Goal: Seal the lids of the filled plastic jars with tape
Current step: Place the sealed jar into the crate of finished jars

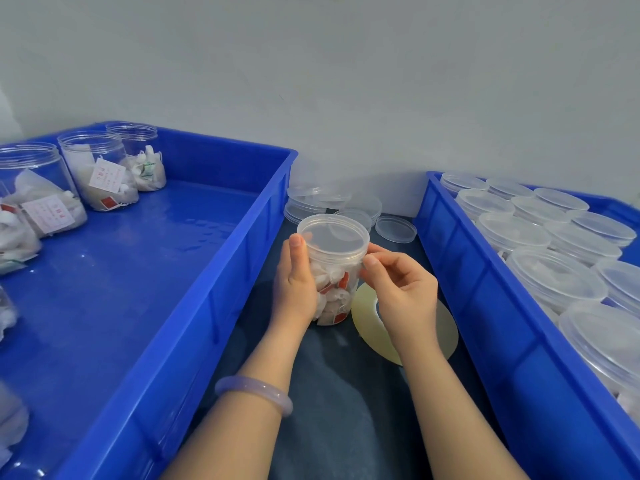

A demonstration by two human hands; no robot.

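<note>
Head view is showing the left hand (294, 282) wrapping round the near-left side of the jar (332, 271), fingers curling on its wall and thumb reaching up to the rim of the lid (332, 233). The jar is standing upright, long axis vertical, lid seated on top, sachets filling its lower part. Directly across from that grip, the right hand (401, 289) is bringing thumb and forefinger together in a narrow pinch against the jar's right side, just under the lid; whether a clear tape end is lying between them I cannot tell. The roll (365, 323) is lying flat below and slightly behind the right palm, just beside the jar's base. The seam between lid and wall is running as a level ring round the jar, so the coming move probably calls for the left hand to turn the jar about its upright axis while the right hand, already at the seam, lays tape along it. Spare lids (394, 228) are lying beyond both hands.
</note>
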